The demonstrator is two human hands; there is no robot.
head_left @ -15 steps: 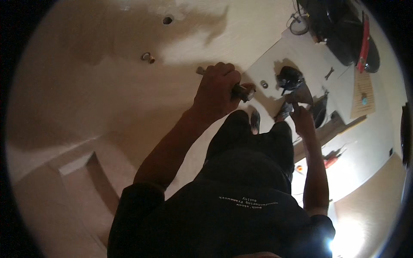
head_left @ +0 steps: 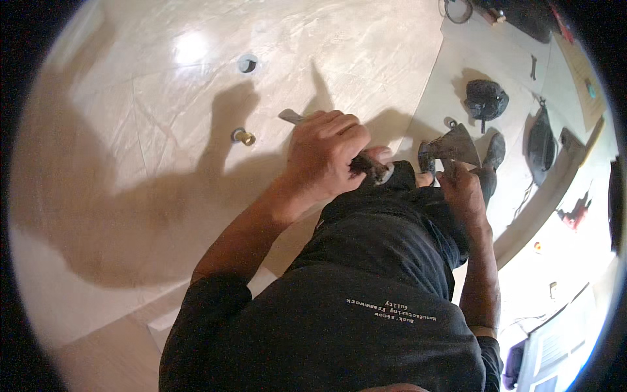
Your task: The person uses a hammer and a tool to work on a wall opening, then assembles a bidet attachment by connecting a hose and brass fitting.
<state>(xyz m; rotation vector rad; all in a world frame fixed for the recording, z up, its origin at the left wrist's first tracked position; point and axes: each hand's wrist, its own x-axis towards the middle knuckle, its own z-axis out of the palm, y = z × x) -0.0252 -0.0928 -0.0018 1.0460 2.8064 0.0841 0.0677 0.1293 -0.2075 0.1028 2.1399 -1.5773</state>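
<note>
My left hand [head_left: 326, 151] is wrapped round a chisel. Its flat metal blade [head_left: 290, 117] sticks out beyond the knuckles toward the tiled wall, and its worn butt end [head_left: 381, 172] shows by my thumb. The middle of the chisel is hidden in my fist. My right hand [head_left: 465, 193] grips the short visible part of a handle below a wide, flaring metal head [head_left: 459, 145], which looks like a hatchet. Chisel and hatchet are apart. A brass pipe fitting [head_left: 244, 136] projects from the wall to the left of my left hand.
A round hole [head_left: 247, 63] opens in the tiled wall. On the floor at right lie a black plastic-wrapped bundle [head_left: 486, 99], a small wrench [head_left: 533, 67], a metal ring [head_left: 450, 122] and a black pouch [head_left: 541, 145]. A raised ledge [head_left: 532, 219] runs beyond them.
The view has turned, and the wall and floor things appear shifted. Light on the wall is brighter. Both hands keep their tools; the right hand and hatchet are nearly level with the left hand's chisel butt.
</note>
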